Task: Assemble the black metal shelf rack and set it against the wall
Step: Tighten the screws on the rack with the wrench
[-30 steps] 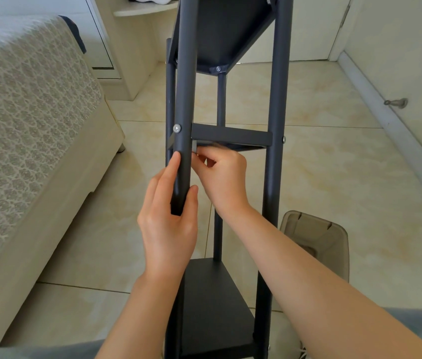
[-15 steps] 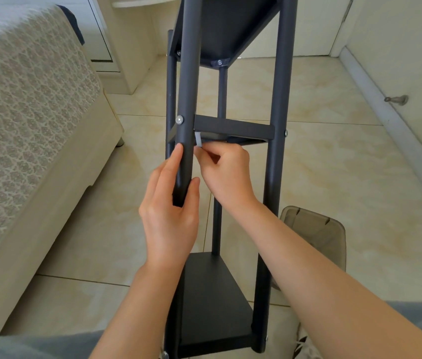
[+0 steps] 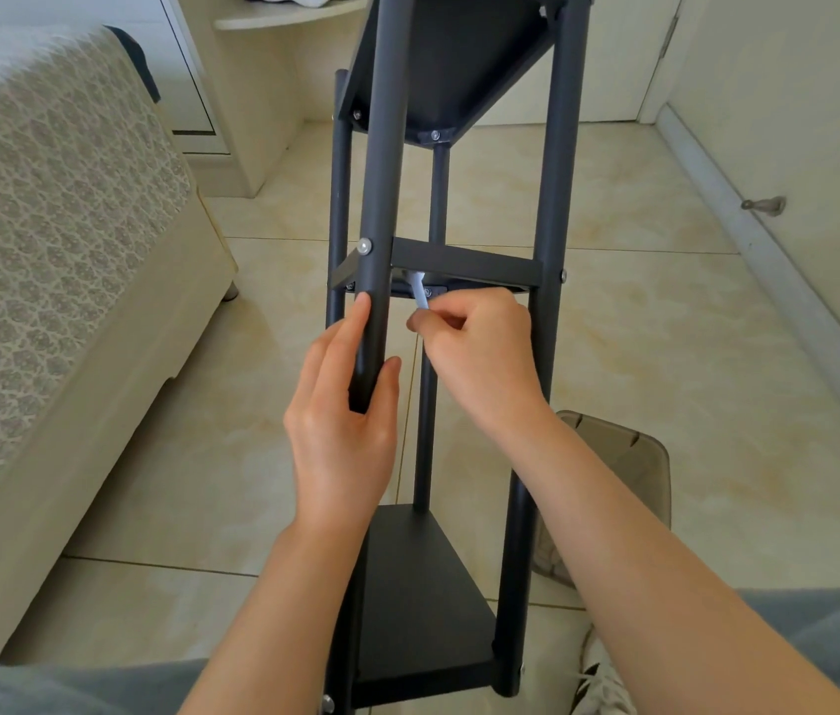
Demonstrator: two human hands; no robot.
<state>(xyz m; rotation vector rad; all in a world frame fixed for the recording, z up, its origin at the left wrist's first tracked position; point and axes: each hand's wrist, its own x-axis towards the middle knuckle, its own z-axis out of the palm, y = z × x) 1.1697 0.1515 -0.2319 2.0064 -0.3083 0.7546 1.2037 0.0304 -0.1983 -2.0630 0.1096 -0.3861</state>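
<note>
Far left: bed (image 3: 46, 224), patterned cover. Centre: black metal shelf rack (image 3: 464, 263) on the tile floor (image 3: 665, 327), between the bed and the right-hand wall, directly before the person. Left hand (image 3: 340, 420): grip closed round the rack's near left post, just below the middle crossbar. Right hand (image 3: 479, 353): grip pinching a small white tool (image 3: 420, 294), its tip up under the middle shelf's corner. Brownish bin (image 3: 629, 456) behind the right forearm. Door stop (image 3: 763, 204) on the wall.
</note>
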